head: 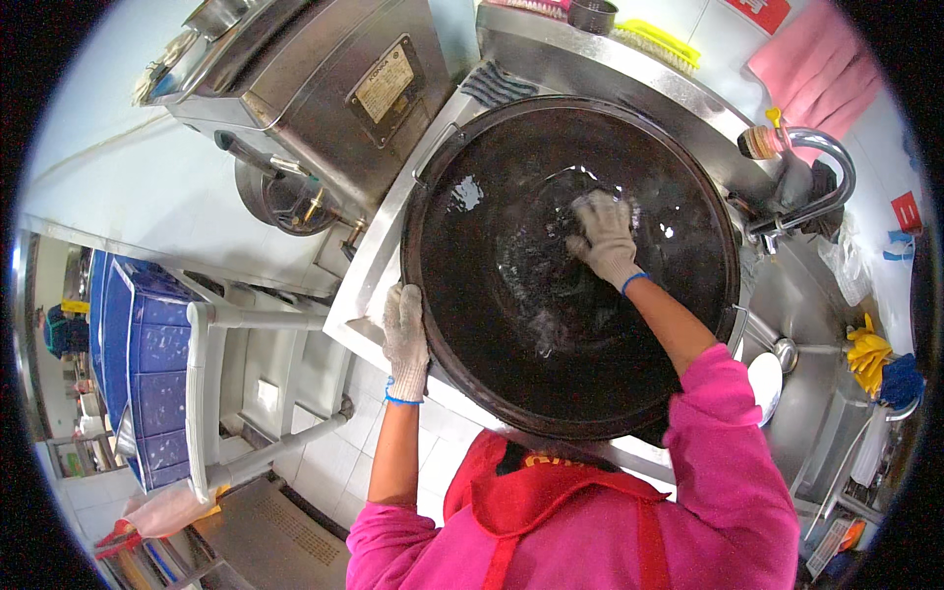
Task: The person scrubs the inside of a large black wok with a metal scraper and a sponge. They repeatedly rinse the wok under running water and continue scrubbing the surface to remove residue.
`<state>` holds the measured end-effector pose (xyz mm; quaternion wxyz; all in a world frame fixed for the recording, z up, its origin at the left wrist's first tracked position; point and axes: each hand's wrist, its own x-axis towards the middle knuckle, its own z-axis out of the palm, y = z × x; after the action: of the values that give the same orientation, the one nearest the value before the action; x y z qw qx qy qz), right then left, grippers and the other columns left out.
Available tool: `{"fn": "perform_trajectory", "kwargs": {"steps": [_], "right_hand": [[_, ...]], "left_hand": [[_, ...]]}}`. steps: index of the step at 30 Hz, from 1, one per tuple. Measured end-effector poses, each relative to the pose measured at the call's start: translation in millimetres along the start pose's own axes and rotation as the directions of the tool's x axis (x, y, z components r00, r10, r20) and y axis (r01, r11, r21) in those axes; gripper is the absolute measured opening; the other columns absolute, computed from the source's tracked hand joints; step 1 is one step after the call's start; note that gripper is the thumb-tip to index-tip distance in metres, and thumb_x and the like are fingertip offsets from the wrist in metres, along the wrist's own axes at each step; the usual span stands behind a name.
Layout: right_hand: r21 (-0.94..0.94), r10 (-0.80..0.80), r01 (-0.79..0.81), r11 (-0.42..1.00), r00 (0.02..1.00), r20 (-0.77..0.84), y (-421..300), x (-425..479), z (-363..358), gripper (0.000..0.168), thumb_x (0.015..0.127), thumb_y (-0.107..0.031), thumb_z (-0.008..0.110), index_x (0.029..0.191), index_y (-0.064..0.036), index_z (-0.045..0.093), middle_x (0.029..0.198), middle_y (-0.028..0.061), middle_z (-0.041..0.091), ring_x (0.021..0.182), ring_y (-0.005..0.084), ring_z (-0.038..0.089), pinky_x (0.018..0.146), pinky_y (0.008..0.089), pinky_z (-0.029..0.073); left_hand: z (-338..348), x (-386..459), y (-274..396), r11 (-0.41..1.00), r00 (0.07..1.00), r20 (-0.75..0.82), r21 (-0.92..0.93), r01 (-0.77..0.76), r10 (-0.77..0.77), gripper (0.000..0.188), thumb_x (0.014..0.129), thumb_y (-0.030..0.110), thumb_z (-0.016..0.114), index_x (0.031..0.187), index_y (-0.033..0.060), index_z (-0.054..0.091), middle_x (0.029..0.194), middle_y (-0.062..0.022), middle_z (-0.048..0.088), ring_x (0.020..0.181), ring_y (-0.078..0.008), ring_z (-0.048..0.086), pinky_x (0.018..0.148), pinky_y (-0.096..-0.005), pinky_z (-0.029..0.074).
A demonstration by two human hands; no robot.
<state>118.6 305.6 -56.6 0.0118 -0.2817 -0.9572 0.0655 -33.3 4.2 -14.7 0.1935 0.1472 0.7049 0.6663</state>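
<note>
A large, dark round metal pan (457, 310) with wire handles lies across the stainless steel sink, a little water inside it. My right hand (606, 234), in a pale knit work glove with a blue cuff edge, is spread low over the wet middle of the pan; whether anything is under the palm cannot be seen. At the pan's left rim, my left hand (405, 335), gloved the same way, rests against the outer edge with its fingers together. Its thumb is hidden, and how firmly it grips the rim is unclear.
Right of the pan, a curved chrome faucet (830, 158) overhangs the sink basin, with a metal ladle (784, 354) and a white bowl (765, 387) nearby. A yellow-green brush (656, 44) and a striped cloth (498, 86) lie behind. Upper left stands a steel appliance (324, 96).
</note>
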Motion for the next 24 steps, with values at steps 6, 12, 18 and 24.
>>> {"fn": "perform_trajectory", "kwargs": {"steps": [6, 12, 18, 24], "right_hand": [[-0.152, -0.272, 0.244, 0.958, 0.939, -0.209, -3.6, 75.0, 8.8, 0.070, 0.076, -0.020, 0.065, 0.136, -0.005, 0.034, 0.142, 0.0184, 0.030, 0.133, 0.0354, 0.026, 0.111, 0.0491, 0.017], [-0.034, -0.393, 0.413, 0.910, 0.832, -0.393, -79.9, 123.0, -13.4, 0.073, 0.077, -0.026, 0.067, 0.135, -0.001, 0.033, 0.143, 0.0209, 0.028, 0.134, 0.0364, 0.024, 0.113, 0.0447, 0.017], [-0.155, -0.573, 0.557, 0.816, 0.744, -0.344, -58.5, 148.5, -46.5, 0.068, 0.075, -0.023, 0.069, 0.135, -0.010, 0.040, 0.140, 0.0119, 0.040, 0.133, 0.0275, 0.033, 0.113, 0.0387, 0.021], [-0.235, -0.074, 0.025, 0.972, 0.977, -0.199, 84.7, 90.2, -88.0, 0.075, 0.073, -0.013, 0.071, 0.138, -0.013, 0.033, 0.143, 0.0149, 0.034, 0.133, 0.0324, 0.030, 0.111, 0.0404, 0.026]], "left_hand": [[2.2, -1.2, 2.8, 0.991, 0.996, 0.028, -0.108, 0.083, -0.080, 0.025, 0.098, 0.027, 0.048, 0.080, 0.0108, 0.044, 0.074, 0.0055, 0.036, 0.069, -0.0064, 0.031, 0.062, -0.0232, 0.031], [1.6, -2.1, 8.9, 0.968, 0.999, 0.004, 0.250, -0.036, 0.036, 0.025, 0.098, 0.028, 0.045, 0.083, 0.0090, 0.046, 0.074, 0.0039, 0.037, 0.070, -0.0075, 0.032, 0.064, -0.0237, 0.032], [-1.3, -2.3, 1.8, 0.988, 1.000, -0.006, 0.151, 0.021, -0.020, 0.024, 0.098, 0.027, 0.047, 0.082, 0.0092, 0.047, 0.074, 0.0026, 0.037, 0.070, -0.0083, 0.032, 0.064, -0.0241, 0.033], [5.5, -0.3, 6.5, 0.999, 1.000, 0.014, 0.031, 0.016, -0.016, 0.024, 0.098, 0.027, 0.046, 0.083, 0.0082, 0.049, 0.074, 0.0029, 0.039, 0.070, -0.0080, 0.034, 0.065, -0.0244, 0.033]]}}
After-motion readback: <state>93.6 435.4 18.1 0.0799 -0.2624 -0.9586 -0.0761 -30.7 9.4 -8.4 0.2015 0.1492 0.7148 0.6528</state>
